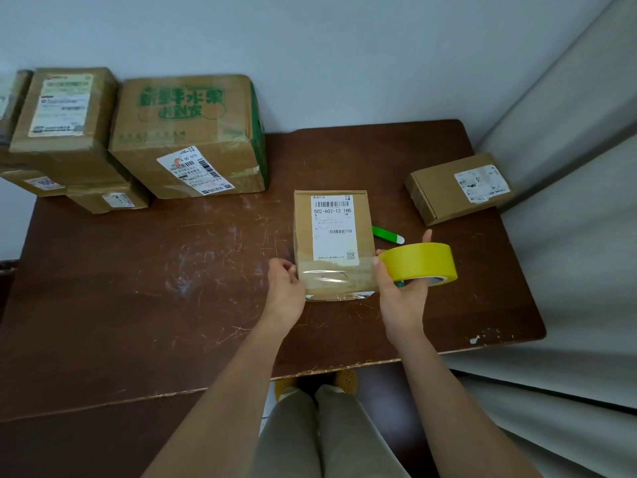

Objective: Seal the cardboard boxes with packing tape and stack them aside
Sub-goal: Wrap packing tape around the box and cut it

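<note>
A small cardboard box (333, 243) with a white shipping label lies flat at the middle of the brown table (172, 288). Clear tape shines across its near end. My left hand (284, 282) grips the box's near left corner. My right hand (401, 286) holds a yellow roll of packing tape (418, 263) just right of the box, fingers curled round the roll. A green-handled cutter (387, 234) lies on the table behind the roll, partly hidden by the box.
Several cardboard boxes are stacked at the back left, the largest (189, 139) printed in green. Another flat box (460, 188) lies at the back right near a grey curtain (568, 201). The table's front edge (310, 372) is close to my legs.
</note>
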Demonstrator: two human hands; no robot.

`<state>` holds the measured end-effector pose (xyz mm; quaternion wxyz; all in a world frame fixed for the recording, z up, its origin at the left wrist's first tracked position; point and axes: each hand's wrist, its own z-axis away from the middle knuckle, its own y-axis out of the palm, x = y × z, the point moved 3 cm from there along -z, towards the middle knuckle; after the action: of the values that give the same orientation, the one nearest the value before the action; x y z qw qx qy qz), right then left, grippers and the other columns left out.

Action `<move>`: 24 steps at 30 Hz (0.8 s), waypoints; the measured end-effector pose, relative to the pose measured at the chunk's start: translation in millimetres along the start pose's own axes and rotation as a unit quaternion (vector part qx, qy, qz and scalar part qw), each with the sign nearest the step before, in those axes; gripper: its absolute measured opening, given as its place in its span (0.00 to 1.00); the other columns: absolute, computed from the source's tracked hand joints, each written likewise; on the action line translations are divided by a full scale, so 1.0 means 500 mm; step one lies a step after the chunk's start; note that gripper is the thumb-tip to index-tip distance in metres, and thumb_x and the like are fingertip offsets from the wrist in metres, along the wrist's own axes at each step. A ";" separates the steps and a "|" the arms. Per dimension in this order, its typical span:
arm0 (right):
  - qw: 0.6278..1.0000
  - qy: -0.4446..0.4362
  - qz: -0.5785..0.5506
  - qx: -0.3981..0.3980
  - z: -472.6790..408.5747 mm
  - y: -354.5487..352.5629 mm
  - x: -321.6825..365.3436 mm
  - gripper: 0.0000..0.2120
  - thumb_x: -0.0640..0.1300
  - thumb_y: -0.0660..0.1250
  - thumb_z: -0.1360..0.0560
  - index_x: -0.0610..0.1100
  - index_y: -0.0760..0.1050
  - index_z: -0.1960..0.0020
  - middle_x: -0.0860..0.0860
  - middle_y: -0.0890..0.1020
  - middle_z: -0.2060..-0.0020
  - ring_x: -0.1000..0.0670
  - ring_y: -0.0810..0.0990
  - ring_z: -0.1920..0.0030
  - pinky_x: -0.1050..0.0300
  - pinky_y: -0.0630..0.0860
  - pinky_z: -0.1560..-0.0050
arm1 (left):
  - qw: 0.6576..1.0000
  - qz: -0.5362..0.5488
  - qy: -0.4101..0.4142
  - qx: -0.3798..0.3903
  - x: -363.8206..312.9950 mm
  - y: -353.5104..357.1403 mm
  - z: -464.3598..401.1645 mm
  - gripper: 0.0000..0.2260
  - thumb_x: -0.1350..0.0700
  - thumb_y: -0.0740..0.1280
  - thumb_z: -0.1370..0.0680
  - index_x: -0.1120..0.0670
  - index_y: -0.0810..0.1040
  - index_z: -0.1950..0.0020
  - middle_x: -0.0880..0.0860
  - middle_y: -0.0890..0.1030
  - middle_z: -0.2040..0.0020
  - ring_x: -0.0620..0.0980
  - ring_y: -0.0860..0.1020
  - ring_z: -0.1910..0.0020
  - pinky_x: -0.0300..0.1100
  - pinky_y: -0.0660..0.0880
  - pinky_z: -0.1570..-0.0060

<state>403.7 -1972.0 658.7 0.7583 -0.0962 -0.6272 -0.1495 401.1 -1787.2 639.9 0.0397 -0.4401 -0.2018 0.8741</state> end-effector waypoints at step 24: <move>0.999 0.013 0.015 0.030 0.002 0.008 -0.006 0.35 0.36 0.67 0.20 0.56 0.56 0.21 0.46 0.83 0.48 0.55 0.83 0.49 0.63 0.78 0.49 | 0.972 0.203 -0.113 0.047 -0.013 0.025 -0.048 0.35 0.27 0.42 0.24 0.42 0.57 0.21 0.49 0.69 0.27 0.53 0.68 0.28 0.58 0.60 0.26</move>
<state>403.9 -1967.6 656.2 0.7713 -0.0810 -0.6197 -0.1206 425.3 -1792.7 627.0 -0.1406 -0.3681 -0.0697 0.9164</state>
